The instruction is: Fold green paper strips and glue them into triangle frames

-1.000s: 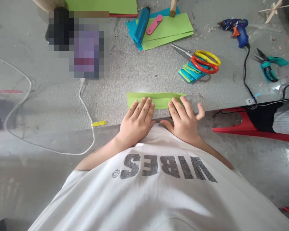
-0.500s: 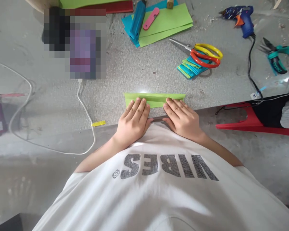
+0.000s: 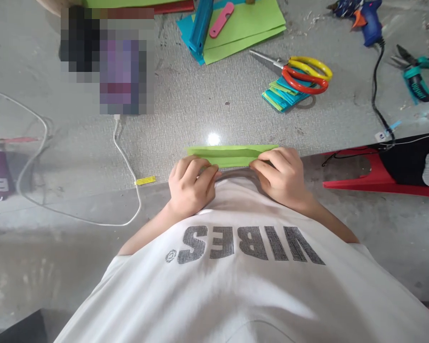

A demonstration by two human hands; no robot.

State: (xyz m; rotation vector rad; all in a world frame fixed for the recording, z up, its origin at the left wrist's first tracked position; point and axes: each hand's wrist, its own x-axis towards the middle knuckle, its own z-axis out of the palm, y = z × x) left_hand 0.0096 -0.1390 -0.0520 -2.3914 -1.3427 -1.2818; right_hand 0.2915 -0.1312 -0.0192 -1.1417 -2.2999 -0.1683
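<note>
A folded strip of green paper (image 3: 232, 155) lies lengthwise along the table's near edge, with a crease running along it. At its left end, my left hand (image 3: 193, 182) has its fingers curled and pinches the near edge of the paper. My right hand (image 3: 282, 172) grips the right end in the same way, thumb and fingertips closed on it. Beyond the paper, scissors (image 3: 303, 76) with red and yellow handles rest on a stack of folded blue and green paper strips (image 3: 280, 99).
Farther back are flat green paper sheets (image 3: 252, 35), a blue cutter (image 3: 201, 28) and a pink folding knife (image 3: 221, 20). On the right lie a blue glue gun (image 3: 370, 24) and teal pliers (image 3: 416, 78). A white cable (image 3: 127, 152) loops at the left; a red chair (image 3: 357, 183) stands right.
Both hands have gone from lying flat on the green paper to curled fingers pinching its near edge at either end. The paper sits slightly lower and further right in view.
</note>
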